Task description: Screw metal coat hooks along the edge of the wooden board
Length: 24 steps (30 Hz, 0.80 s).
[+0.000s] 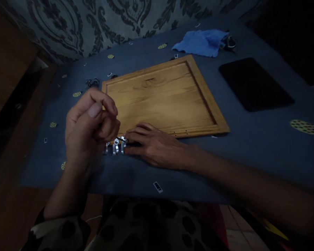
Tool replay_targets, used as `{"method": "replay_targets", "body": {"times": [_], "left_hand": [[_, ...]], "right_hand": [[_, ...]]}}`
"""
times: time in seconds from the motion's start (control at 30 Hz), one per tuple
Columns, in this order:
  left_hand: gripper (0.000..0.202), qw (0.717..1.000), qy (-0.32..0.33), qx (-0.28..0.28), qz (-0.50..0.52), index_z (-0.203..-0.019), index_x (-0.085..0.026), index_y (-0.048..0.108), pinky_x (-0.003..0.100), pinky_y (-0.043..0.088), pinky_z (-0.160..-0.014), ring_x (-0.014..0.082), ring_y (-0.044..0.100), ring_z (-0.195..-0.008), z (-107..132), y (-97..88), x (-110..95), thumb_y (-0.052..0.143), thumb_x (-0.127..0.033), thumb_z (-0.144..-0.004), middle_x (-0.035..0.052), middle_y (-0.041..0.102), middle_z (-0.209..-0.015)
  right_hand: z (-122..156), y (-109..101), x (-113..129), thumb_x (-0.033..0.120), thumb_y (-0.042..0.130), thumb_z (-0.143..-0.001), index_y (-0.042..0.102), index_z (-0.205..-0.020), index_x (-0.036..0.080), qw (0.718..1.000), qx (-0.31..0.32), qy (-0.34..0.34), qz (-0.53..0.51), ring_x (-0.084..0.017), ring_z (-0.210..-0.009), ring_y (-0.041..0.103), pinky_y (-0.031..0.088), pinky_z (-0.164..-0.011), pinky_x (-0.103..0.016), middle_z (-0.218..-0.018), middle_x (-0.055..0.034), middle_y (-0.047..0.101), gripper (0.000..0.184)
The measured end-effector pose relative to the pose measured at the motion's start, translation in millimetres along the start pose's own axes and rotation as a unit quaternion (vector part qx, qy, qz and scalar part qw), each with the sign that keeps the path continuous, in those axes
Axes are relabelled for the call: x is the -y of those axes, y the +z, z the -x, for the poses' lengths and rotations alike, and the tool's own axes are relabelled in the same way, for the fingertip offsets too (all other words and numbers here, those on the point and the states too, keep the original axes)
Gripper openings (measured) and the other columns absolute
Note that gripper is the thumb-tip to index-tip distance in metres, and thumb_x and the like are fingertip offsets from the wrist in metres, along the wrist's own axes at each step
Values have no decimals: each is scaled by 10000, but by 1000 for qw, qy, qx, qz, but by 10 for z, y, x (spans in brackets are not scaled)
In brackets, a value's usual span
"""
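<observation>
My left hand (91, 122) is closed in a fist above the board's near left edge. A thin dark shaft (120, 139) shows below its fingers and reaches the metal hooks; the rest of this screwdriver-like tool is hidden in the fist. Several shiny metal hooks (116, 147) line the near edge of the framed wooden board (157, 97). My right hand (157, 146) rests at that same edge, thumb and index finger at the rightmost hook (123, 144), the other fingers lying over the frame. Small dark holes (180, 132) show along the edge to its right.
A blue cloth (201, 42) lies behind the board, with a dark metallic object (230, 42) beside it. To the right sits a black tablet-like slab (255, 83). A small heap of metal pieces (92, 82) is at the board's far left. Blue patterned cloth (251, 146) covers the table.
</observation>
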<state>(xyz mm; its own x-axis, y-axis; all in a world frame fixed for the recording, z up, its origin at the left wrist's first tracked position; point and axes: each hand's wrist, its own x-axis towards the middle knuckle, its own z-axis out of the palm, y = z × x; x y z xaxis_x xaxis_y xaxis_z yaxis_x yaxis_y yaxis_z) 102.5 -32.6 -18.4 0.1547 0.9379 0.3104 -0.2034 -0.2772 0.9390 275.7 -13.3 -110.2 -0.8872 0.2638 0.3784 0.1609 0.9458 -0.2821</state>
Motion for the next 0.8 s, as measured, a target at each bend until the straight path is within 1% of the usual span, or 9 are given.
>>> {"method": "replay_targets", "body": {"times": [0.07,0.13,0.2,0.27,0.37,0.47,0.6,0.73,0.8], "left_hand": [[291,997,11,-67,-22,-756,-174,699,197,274,-343,58,277,-340,14,34,1,773,-434,-863,-69,357,-430],[361,989,14,-145,-40,-775,-186,691,224,357,-386,94,408,-410,27,78,7,785,-529,-835,-36,459,-488],[401,978,17,-205,-40,-776,-196,665,227,347,-396,97,409,-442,38,120,11,754,-580,-848,-38,446,-519],[408,973,12,-226,-34,-763,-201,639,220,265,-374,85,335,-434,47,154,12,690,-582,-900,-54,370,-526],[400,979,6,-201,-29,-753,-211,633,226,198,-358,77,258,-407,51,176,7,621,-557,-954,-65,296,-523],[386,989,2,-148,-30,-755,-209,648,225,163,-348,64,192,-371,31,149,7,642,-545,-944,-79,251,-480],[395,997,0,-69,-20,-744,-199,657,216,121,-326,44,115,-331,-32,39,30,688,-556,-908,-101,207,-433],[397,1000,0,-17,-1,-735,-193,669,196,117,-308,33,74,-306,-77,-56,49,704,-554,-896,-118,158,-418],[398,1000,-5,-11,-5,-723,-190,669,189,134,-313,33,81,-311,-70,-61,45,724,-551,-882,-118,164,-416]], "right_hand": [[3,2,-1,191,549,-1003,701,-1269,227,1000,0,-1,-4,-267,-1206,549,382,-1072,-457,-1304,-128,652,308],[6,6,0,194,557,-997,695,-1287,226,1000,-3,0,-8,-271,-1221,545,375,-1085,-464,-1322,-133,645,322],[7,12,1,198,562,-994,691,-1298,227,1000,-5,2,-13,-276,-1235,541,365,-1098,-475,-1334,-137,640,332],[6,14,4,200,566,-991,696,-1294,227,1000,-6,2,-18,-279,-1229,544,365,-1094,-481,-1322,-138,645,331],[0,4,7,202,560,-994,697,-1295,223,1000,-3,3,-16,-287,-1206,549,382,-1066,-477,-1316,-140,645,331],[-8,-11,9,201,542,-1003,696,-1289,230,1000,4,4,-10,-281,-1183,556,392,-1043,-461,-1319,-135,644,326],[-13,-15,7,194,546,-999,706,-1259,226,1000,-2,0,-7,-272,-1189,556,387,-1055,-450,-1328,-131,644,307],[-10,-12,4,186,549,-996,694,-1275,213,1000,-7,-3,-12,-275,-1214,552,392,-1068,-468,-1342,-142,641,315],[-7,-11,5,182,553,-994,693,-1270,215,1000,-8,-3,-10,-271,-1215,554,397,-1071,-473,-1346,-139,642,311]]}}
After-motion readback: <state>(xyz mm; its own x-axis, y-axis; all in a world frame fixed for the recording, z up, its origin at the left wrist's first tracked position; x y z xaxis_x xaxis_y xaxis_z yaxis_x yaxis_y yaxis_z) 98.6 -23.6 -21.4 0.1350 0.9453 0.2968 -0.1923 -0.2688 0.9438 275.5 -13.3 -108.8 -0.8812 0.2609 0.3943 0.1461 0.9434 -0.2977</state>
